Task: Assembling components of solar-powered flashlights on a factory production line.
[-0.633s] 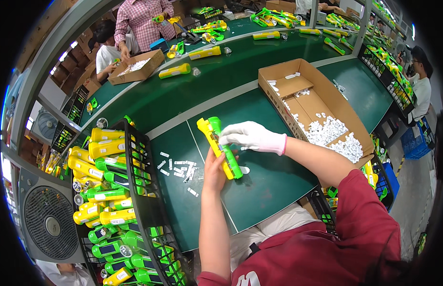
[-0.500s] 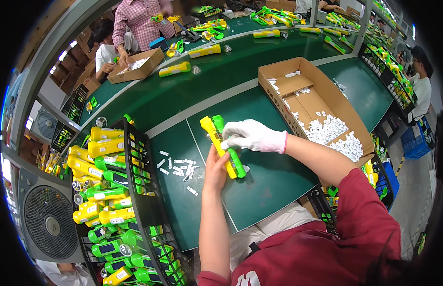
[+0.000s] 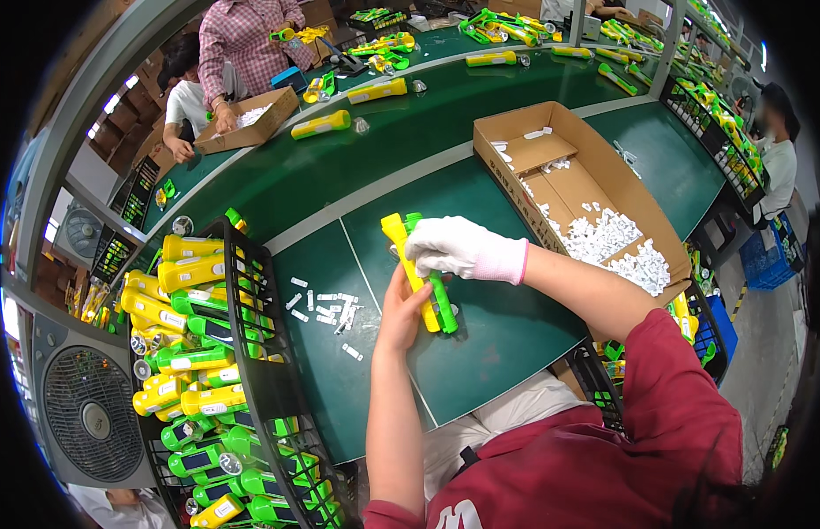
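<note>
While the bare left hand (image 3: 401, 309) grips the yellow-green torch (image 3: 421, 271) from below, the gloved right hand (image 3: 454, 249) has slid a little along it, fingers curled over its upper half; the torch stays lifted just above the green table (image 3: 507, 335), so fitting continues.

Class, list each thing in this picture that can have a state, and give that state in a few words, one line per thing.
Yellow and green shells: side by side, held over the table.
Left hand: bare, gripping the shells from below.
Right hand: white-gloved, closed over the shells' top.
Cardboard box: open, holding small white pieces.
Black basket: filled with yellow and green housings.
</note>
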Demonstrator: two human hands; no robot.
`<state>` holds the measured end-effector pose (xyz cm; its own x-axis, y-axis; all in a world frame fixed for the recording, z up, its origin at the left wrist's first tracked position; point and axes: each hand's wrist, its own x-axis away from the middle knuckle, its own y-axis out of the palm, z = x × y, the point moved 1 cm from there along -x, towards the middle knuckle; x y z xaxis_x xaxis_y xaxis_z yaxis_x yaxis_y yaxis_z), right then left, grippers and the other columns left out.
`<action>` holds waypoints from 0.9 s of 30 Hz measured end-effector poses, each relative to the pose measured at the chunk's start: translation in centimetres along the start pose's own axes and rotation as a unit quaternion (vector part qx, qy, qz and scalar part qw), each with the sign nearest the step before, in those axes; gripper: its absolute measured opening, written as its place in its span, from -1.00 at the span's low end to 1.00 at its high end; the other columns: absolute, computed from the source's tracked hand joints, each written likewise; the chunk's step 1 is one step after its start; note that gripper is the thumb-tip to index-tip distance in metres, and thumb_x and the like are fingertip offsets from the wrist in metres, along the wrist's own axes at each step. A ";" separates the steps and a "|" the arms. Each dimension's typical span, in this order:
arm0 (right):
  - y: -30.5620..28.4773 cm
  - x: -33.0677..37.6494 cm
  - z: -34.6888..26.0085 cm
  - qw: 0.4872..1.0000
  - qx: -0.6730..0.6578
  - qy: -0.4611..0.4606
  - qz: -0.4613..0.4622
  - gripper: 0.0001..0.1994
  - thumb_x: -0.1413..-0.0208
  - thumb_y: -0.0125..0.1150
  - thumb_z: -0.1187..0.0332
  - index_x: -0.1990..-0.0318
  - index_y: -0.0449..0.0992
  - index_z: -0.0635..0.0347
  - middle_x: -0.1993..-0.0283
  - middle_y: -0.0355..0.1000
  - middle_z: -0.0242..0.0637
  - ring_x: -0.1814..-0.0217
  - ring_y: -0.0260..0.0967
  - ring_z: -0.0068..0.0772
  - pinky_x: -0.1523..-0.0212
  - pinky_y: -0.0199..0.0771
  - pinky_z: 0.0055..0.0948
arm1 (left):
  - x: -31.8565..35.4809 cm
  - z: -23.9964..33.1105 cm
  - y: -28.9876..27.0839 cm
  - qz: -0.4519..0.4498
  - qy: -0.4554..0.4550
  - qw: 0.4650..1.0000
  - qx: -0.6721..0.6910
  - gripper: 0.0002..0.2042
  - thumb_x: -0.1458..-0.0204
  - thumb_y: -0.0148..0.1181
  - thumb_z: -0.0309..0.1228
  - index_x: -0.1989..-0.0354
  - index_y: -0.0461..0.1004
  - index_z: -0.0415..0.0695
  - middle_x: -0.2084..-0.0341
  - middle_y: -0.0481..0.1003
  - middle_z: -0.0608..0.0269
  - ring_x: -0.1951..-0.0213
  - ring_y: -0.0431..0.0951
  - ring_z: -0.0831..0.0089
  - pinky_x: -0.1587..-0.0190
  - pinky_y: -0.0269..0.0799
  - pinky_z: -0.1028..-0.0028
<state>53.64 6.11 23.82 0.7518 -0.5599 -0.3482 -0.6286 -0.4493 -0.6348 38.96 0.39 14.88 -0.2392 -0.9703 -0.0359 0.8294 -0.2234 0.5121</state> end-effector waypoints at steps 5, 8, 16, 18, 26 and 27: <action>1.0 0.0 0.0 0.996 0.072 0.030 0.038 -0.79 0.03 0.07 0.43 0.18 0.34 0.19 0.31 0.31 -0.17 0.33 0.36 -0.20 0.30 0.39 -0.38 | -0.1 -0.2 -0.7 0.009 -0.001 1.000 -0.013 -0.44 0.02 0.08 -0.52 -0.19 0.05 -0.15 0.08 0.36 0.19 0.09 0.44 0.32 0.06 0.38 0.35; 1.4 0.1 -0.2 0.994 0.082 0.032 0.064 -0.76 0.04 0.09 0.43 0.16 0.34 0.19 0.24 0.29 -0.15 0.24 0.33 -0.12 0.22 0.37 -0.35 | 0.0 -0.2 -0.8 0.015 -0.002 1.000 -0.003 -0.40 0.03 0.07 -0.59 -0.23 0.01 -0.16 0.02 0.31 0.23 -0.01 0.35 0.43 -0.04 0.26 0.44; 2.1 0.0 -0.3 0.990 0.080 0.033 0.113 -0.74 0.02 0.11 0.40 0.13 0.37 0.20 0.23 0.33 -0.12 0.24 0.36 -0.12 0.21 0.40 -0.35 | 0.0 -0.6 -0.8 0.031 -0.001 1.000 0.005 -0.56 -0.17 -0.10 -0.31 -0.20 0.06 -0.16 0.03 0.32 0.24 0.05 0.37 0.45 0.01 0.29 0.46; 2.2 0.0 -0.1 0.991 0.028 0.056 0.115 -0.71 0.02 0.12 0.39 0.10 0.37 0.22 0.22 0.36 -0.11 0.26 0.39 -0.17 0.23 0.42 -0.37 | 0.1 -0.6 -0.5 0.029 0.000 1.000 -0.006 -0.57 -0.19 -0.15 -0.26 -0.19 0.07 -0.16 0.03 0.32 0.23 0.07 0.37 0.44 0.02 0.30 0.45; 2.7 0.1 -0.7 0.973 -0.079 0.149 0.155 -0.71 0.04 0.13 0.32 0.17 0.40 0.27 0.31 0.41 -0.15 0.28 0.42 -0.36 0.23 0.42 -0.46 | 0.0 -0.8 -0.6 0.058 0.009 0.998 0.026 -0.57 -0.21 -0.19 -0.22 -0.20 0.07 -0.15 -0.02 0.27 0.25 0.01 0.32 0.47 -0.01 0.26 0.48; 2.9 0.0 -0.6 0.956 -0.140 0.195 0.166 -0.73 0.03 0.14 0.30 0.21 0.43 0.28 0.35 0.42 -0.19 0.31 0.41 -0.45 0.25 0.41 -0.49 | 0.0 -0.9 -0.8 0.058 0.009 0.998 0.026 -0.57 -0.21 -0.19 -0.22 -0.20 0.07 -0.15 -0.02 0.27 0.25 0.01 0.32 0.47 -0.01 0.26 0.48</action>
<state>51.73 4.41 22.36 0.4044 -0.8969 -0.1792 -0.8895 -0.3401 -0.3050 38.76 0.51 13.71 -0.1324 -0.9911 0.0110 0.8232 -0.1038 0.5582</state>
